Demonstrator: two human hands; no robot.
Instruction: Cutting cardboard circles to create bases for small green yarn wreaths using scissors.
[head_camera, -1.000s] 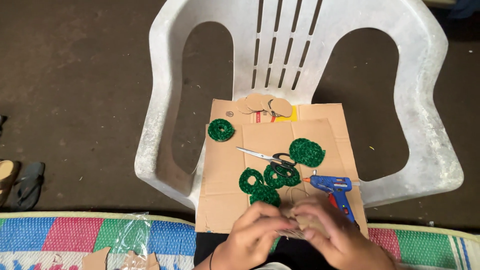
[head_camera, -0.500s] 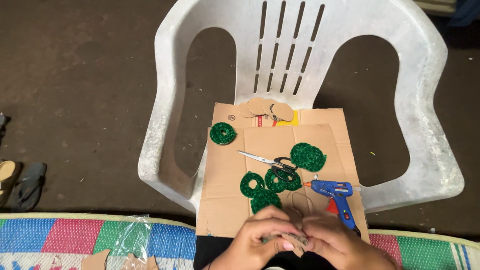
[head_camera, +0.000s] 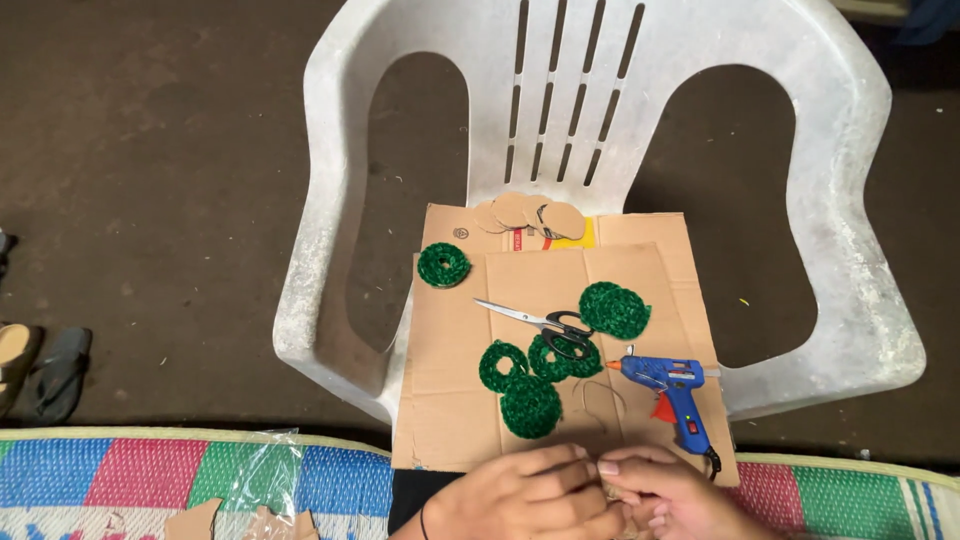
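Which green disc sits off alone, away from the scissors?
The green ring at the cardboard sheet's upper left corner. The other green pieces cluster around the scissors mid-sheet.

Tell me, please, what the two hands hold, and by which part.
It cannot be told. The left hand and right hand press together at the near edge of the cardboard, fingers closed over something small and hidden between them.

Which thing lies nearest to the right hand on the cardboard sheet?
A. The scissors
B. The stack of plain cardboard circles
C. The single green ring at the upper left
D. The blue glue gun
D: the blue glue gun lies just above the right hand; the scissors lie farther up the cardboard sheet.
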